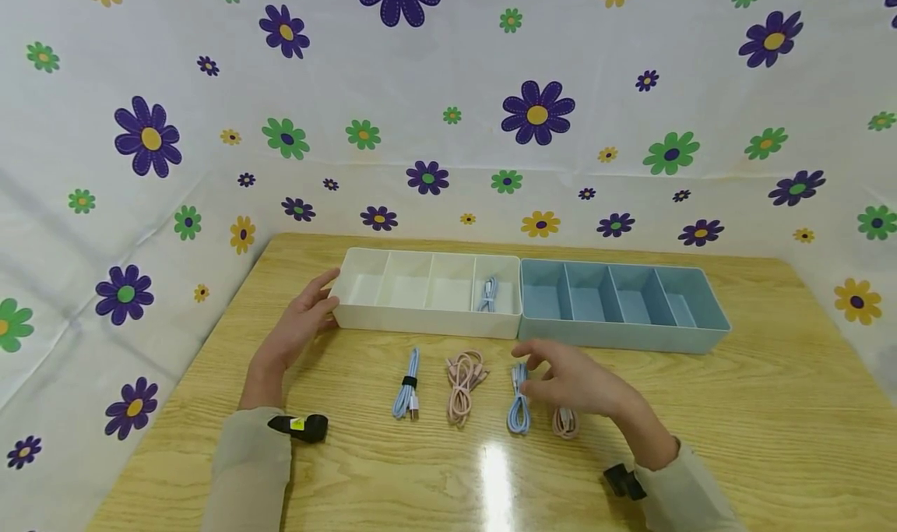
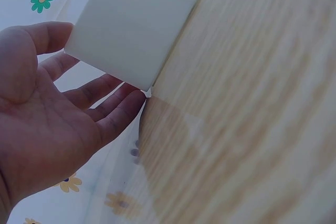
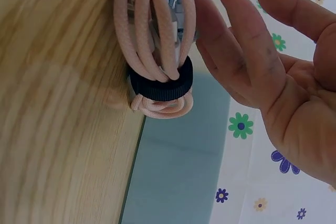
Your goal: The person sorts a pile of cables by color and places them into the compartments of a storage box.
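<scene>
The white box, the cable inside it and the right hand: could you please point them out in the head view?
White box [image 1: 427, 321]: head view, on its front wall.
Cable inside [image 1: 489, 292]: head view, on its bundled middle.
Right hand [image 1: 573, 376]: head view, on its back.

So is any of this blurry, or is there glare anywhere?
Head view: a white glare streak on the table, low in the picture; left wrist view: the wood grain looks soft; right wrist view: the pink cable seems fairly crisp.

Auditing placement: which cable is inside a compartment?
The light-blue cable in the rightmost compartment of the white tray, head view; the other four cables lie on the table.
</scene>
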Tool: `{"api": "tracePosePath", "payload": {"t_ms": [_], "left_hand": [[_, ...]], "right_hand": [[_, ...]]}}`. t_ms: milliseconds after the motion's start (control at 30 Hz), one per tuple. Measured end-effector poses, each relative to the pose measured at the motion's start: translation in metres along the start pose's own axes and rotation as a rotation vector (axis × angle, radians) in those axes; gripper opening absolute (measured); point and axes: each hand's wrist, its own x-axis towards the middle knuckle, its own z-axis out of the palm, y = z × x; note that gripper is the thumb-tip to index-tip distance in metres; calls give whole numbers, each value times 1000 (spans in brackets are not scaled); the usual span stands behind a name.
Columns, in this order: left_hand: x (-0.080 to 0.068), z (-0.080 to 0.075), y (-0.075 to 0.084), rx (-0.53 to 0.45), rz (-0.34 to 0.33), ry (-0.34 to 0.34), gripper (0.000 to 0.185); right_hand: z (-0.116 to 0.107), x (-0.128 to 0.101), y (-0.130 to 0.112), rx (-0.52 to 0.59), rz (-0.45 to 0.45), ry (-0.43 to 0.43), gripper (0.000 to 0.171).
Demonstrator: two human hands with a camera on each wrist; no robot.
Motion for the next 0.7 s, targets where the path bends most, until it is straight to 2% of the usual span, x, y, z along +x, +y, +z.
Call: {"api": "tracePosePath", "payload": {"t_ms": [133,433,567,700], "left_hand": [[0,0,0,3,-3,2,57],[0,0,-2,-5,2,-7,57],[0,0,-3,-4,9,-11,57],[0,-1,-3,-2,11,-11,57]], "right_hand": [[3,0,-2,11,16,-1,49],[16,6,-4,-161,10,1,45],[21,7,-5,-206,-5,-30,44],[27,7,-7,-252,21,-19,41]]}}
